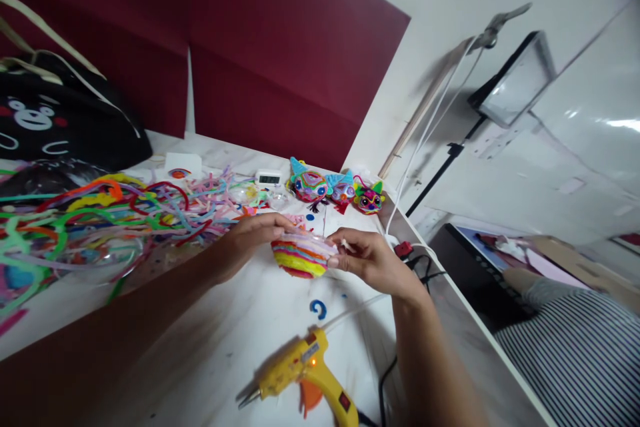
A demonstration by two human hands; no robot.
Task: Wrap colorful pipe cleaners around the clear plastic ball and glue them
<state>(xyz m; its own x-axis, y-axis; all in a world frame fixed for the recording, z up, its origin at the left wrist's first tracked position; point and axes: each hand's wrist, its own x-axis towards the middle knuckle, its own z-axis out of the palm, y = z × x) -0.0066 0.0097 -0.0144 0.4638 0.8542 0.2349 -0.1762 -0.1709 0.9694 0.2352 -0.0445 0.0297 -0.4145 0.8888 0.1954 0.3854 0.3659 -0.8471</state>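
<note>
A round bowl-like piece, striped in yellow, orange, blue and pink fuzzy strands, is held between both hands above the white table. My left hand has its fingers closed on the left upper rim. On the right side, my right hand pinches the edge with thumb and fingers, beside the end of a pale strand. A yellow glue gun with a glowing orange light lies nearer to me, its nozzle pointing left. Between it and the bowl-like piece is a curled blue strand.
Colourful fuzzy strands heap at the left, near a black bag. Decorated figures and a small digital clock stand behind. Cables and a red plug lie at the right edge. A person in a striped top is at the far right.
</note>
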